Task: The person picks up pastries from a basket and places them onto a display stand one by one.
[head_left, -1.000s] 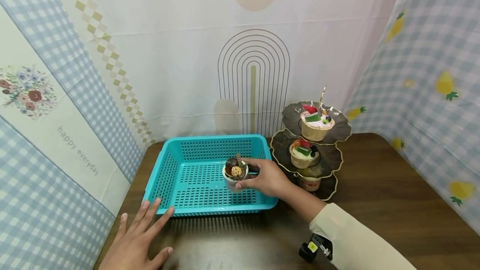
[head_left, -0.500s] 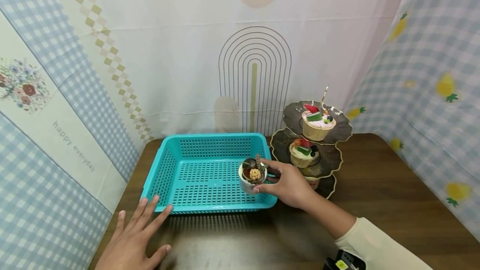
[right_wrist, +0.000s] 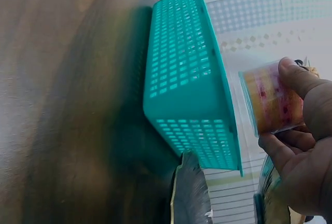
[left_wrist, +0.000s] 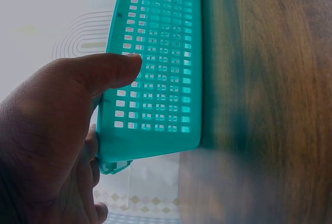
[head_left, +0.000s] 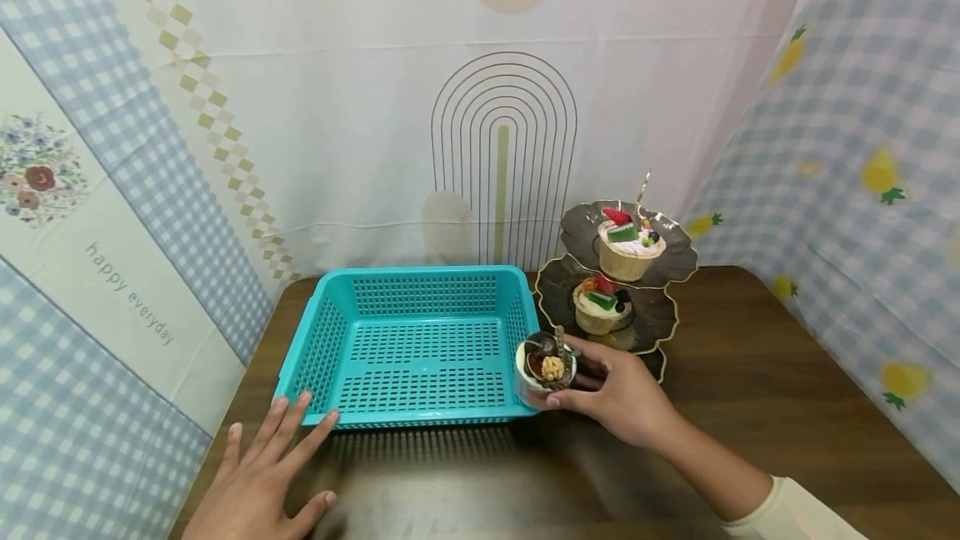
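Note:
My right hand [head_left: 630, 398] grips a clear dessert cup [head_left: 534, 377] between thumb and fingers, at the right front corner of the turquoise basket [head_left: 420, 419]. The cup has cream, a walnut-like piece and dark decorations on top. Pink and yellow cake layers show through the cup wall [right_wrist: 267, 97] in the right wrist view, where it is held above the rim's height. My left hand [head_left: 258, 473] lies with fingers spread and straight, the fingertips at the basket's front left corner. Its thumb lies against the basket's side [left_wrist: 161, 79] in the left wrist view.
A tiered stand [head_left: 675, 252] with dark, gold-edged scalloped plates stands right of the basket, close to it. One fruit tart [head_left: 628, 263] sits on the top plate, another tart [head_left: 594, 322] on the middle plate. Patterned cloths hang around the wooden table [head_left: 750, 373].
My right hand has carried the dessert cup rightward and nearer, from over the basket's middle to its right front corner. The left hand has kept its place at the basket.

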Motion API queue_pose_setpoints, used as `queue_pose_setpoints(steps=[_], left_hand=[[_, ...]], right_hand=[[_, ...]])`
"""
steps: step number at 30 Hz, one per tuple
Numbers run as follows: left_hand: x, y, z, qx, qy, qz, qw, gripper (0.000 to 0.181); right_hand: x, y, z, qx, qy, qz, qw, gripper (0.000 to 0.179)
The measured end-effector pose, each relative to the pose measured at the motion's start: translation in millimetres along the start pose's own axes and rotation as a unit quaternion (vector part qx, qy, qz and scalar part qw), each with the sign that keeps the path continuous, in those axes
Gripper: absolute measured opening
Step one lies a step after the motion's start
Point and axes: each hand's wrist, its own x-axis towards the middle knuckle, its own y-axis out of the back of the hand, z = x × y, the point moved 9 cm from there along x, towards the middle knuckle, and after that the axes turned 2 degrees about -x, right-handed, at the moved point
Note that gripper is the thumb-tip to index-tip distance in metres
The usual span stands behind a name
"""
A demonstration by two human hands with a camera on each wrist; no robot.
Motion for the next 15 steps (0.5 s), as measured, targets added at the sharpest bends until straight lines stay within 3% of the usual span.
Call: queue_pose_setpoints(steps=[9, 15], left_hand=[[0.2, -0.2, -0.7, 0.007, 0.002, -0.002, 1.0000, 0.094], [0.1, -1.0, 0.1, 0.001, 0.003, -0.002, 1.0000, 0.094]], right_hand=[[-12.2, 12.5, 19.6, 0.001, -0.007, 0.006, 1.0000, 0.084], [-21.9, 12.2, 31.3, 0.038, -0.009, -0.002, 0.9993, 0.084]])
